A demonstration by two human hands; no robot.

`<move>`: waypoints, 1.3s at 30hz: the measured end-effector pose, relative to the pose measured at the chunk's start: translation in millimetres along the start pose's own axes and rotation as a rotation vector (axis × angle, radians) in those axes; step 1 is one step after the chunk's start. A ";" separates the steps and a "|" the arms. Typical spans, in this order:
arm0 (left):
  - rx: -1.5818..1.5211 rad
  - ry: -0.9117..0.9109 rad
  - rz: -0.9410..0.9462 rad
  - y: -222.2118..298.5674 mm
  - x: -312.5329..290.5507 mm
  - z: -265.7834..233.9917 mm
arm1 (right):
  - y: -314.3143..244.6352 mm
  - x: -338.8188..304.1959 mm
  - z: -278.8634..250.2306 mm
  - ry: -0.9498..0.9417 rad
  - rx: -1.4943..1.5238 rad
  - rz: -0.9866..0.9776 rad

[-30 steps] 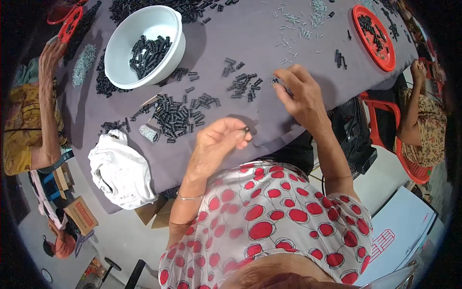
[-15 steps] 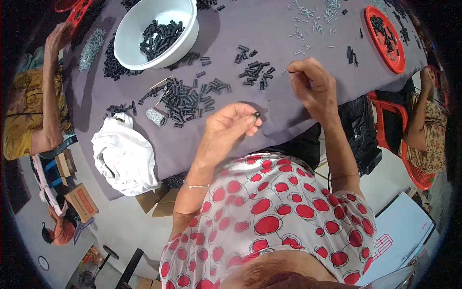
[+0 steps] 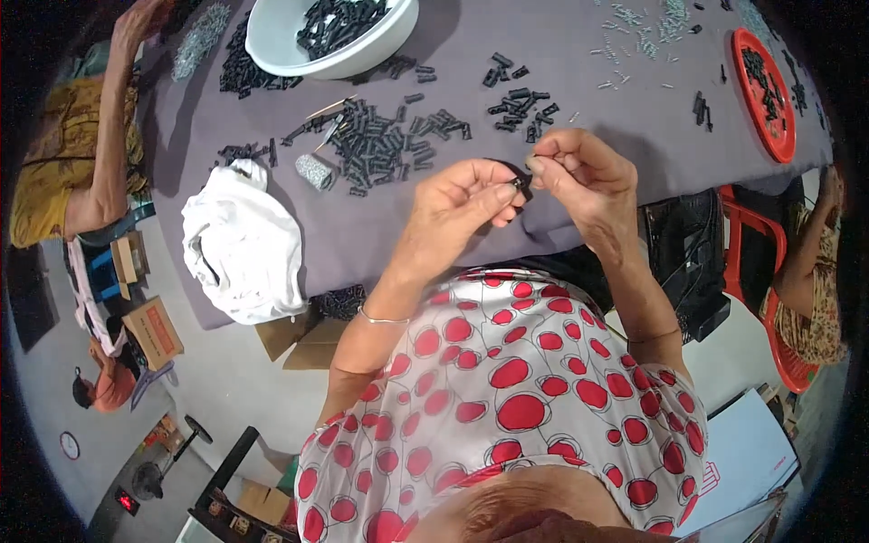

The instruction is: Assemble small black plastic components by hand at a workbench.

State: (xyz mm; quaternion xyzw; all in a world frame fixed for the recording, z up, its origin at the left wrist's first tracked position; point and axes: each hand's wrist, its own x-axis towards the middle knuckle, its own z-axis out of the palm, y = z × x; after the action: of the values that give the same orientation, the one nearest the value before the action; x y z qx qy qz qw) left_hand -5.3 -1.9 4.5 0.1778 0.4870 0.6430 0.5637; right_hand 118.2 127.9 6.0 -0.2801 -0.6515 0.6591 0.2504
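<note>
Pinched between the thumb and fingers of my left hand [image 3: 457,208] is a small black plastic part [image 3: 518,183], its end poking out at the fingertips. My right hand [image 3: 593,185] is just to its right, thumb and forefinger pressed together close to that part. Whatever the right fingertips hold is too small to make out. Beyond both hands lies a small group of short black tube-like parts [image 3: 520,107]. To the left spreads a larger pile of similar black parts [image 3: 371,140]. Small metal springs [image 3: 647,41] are scattered farther off at the right.
A white bowl [image 3: 348,65] holds more black parts. A red tray [image 3: 749,95] lies at the right. Near the left table edge are a white cloth [image 3: 240,240] and a speckled grey roll [image 3: 314,172]. Another person's arm [image 3: 113,136] reaches in at left; someone else sits at right.
My right hand has come down and left, bringing its fingertips close to my left hand. The left still pinches the black part. The whole view has shifted slightly.
</note>
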 end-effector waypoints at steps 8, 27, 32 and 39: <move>-0.025 0.035 0.041 -4.4 -1.5 1.0 | -7.6 -5.7 -2.2 -0.107 -0.015 0.025; 0.147 0.167 0.162 -12.2 -4.9 17.1 | -4.9 -10.5 0.5 0.001 -0.013 0.009; 0.160 0.207 0.169 -15.7 -5.7 21.8 | -2.8 -12.3 1.8 0.037 -0.061 -0.017; 0.242 0.230 0.259 -22.2 -5.2 23.0 | -7.1 -13.6 2.3 0.045 -0.182 -0.055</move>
State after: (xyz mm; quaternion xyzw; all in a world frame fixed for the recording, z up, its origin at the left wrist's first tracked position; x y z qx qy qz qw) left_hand 26.4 0.8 -1.5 0.2309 0.5948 0.6631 0.3914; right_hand 126.1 117.0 13.7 -0.2983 -0.7104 0.5835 0.2567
